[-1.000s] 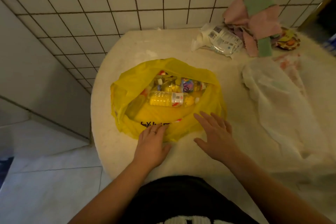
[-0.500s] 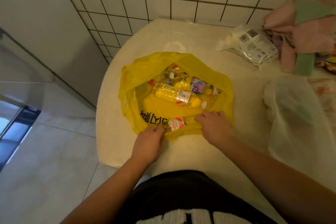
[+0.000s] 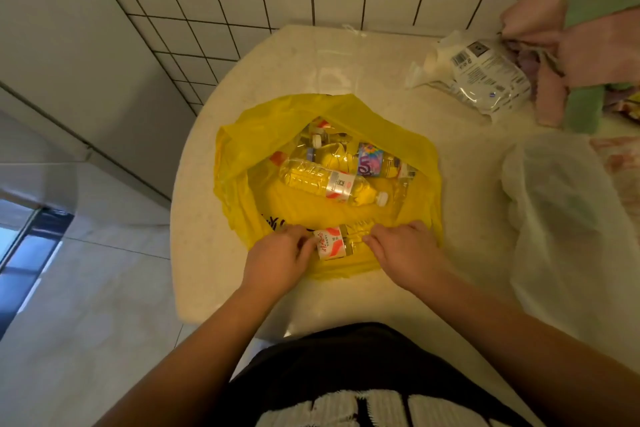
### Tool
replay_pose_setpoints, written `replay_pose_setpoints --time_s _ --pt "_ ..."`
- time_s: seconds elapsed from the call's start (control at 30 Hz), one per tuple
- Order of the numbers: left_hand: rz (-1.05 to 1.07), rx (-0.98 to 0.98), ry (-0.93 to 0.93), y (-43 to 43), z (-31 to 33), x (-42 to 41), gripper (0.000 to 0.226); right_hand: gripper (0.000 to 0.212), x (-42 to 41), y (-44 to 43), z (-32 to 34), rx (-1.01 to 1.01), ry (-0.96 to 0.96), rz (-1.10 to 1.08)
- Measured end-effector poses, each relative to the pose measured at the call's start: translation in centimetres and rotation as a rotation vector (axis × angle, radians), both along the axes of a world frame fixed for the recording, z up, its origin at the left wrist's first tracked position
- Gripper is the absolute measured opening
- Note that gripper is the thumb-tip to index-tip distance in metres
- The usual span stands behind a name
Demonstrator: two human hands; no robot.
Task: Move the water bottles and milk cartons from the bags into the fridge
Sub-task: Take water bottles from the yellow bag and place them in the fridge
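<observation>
Yellow plastic bag lies open on the round pale table. At its near rim the left hand and right hand curl round opposite ends of a small red-labelled water bottle. A larger water bottle lies farther inside the bag.

The open bag sits in the middle of the counter. A big bottle lies across its inside. At its near edge, a small bottle lies between the left hand and right hand. A second bag lies to the right. Behind that are a packet and a pile of cloths.
</observation>
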State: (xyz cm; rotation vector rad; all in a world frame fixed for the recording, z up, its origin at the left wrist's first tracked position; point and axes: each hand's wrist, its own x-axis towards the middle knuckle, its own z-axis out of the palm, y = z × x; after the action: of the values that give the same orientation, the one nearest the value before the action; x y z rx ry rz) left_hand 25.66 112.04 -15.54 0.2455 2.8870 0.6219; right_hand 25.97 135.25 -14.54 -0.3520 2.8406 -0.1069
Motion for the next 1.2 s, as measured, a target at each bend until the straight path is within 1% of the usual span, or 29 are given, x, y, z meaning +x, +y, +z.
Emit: replay_pose_setpoints --time_s 0.03,0.07,0.1,0.17,0.23,0.33,0.47,0.6,0.67,0.73,0.8,0.83,0.93,1.0,1.07,1.17,1.2 --pt "0.013 0.014 0.054 0.2 0.2 -1.3 0.023 0.050 -0.4 -0.1 -0.2 0.001 0.008 -0.012" --pt "0.007 0.013 0.089 0.5 0.2 -2.7 0.023 0.040 -0.7 -0.1 -0.5 -0.006 -0.004 -0.022" --pt "-0.017 -0.002 0.106 0.7 0.2 -4.2 0.029 0.039 -0.9 -0.3 -0.7 -0.003 -0.013 -0.020" --pt "-0.097 -0.056 0.088 1.3 0.3 -7.3 0.046 0.041 -1.3 -0.4 -1.0 0.013 0.015 0.023" --pt "-0.179 -0.126 0.044 1.9 0.2 -10.1 0.057 0.044 -1.8 -0.3 -0.9 0.028 0.085 0.080" --pt "-0.255 -0.265 -0.031 2.8 -0.7 -12.8 0.061 0.051 -2.9 0.1 -0.6 0.029 0.020 0.167" --pt "-0.273 -0.391 -0.031 3.5 -1.6 -13.8 0.067 0.055 -4.2 -0.8 -0.5 0.118 -0.052 0.280" --pt "-0.296 -0.569 -0.010 3.7 -1.4 -13.7 0.068 0.063 -5.1 -2.0 -1.0 0.167 -0.135 0.313" --pt "-0.297 -0.597 -0.091 3.5 -1.3 -13.4 0.076 0.067 -5.4 -2.3 -1.4 0.167 -0.179 0.304" --pt "-0.248 -0.529 -0.223 3.1 -1.5 -12.7 0.085 0.070 -5.7 -2.4 -1.9 0.145 -0.215 0.290" --pt "-0.163 -0.390 -0.336 2.7 -1.5 -11.7 0.090 0.073 -5.8 -2.4 -2.2 0.115 -0.258 0.266" --pt "-0.125 -0.326 -0.362 2.6 -1.4 -11.1 0.089 0.076 -5.9 -2.4 -2.3 0.106 -0.275 0.255" --pt "-0.015 -0.140 -0.428 1.7 -1.4 -9.8 0.080 0.080 -5.8 -2.2 -2.3 0.057 -0.288 0.231" --pt "0.076 0.009 -0.478 0.5 -1.7 -9.2 0.073 0.076 -5.7 -1.7 -2.3 0.010 -0.273 0.223" --pt "0.142 0.080 -0.505 -0.8 -1.7 -8.7 0.068 0.069 -5.4 -1.2 -2.4 -0.045 -0.248 0.204" --pt "0.214 0.217 -0.529 -2.7 -1.7 -8.2 0.050 0.066 -5.1 -0.5 -2.7 -0.136 -0.226 0.165" --pt "0.235 0.283 -0.527 -3.2 -1.6 -8.1 0.052 0.066 -5.1 -0.3 -2.5 -0.178 -0.228 0.142"
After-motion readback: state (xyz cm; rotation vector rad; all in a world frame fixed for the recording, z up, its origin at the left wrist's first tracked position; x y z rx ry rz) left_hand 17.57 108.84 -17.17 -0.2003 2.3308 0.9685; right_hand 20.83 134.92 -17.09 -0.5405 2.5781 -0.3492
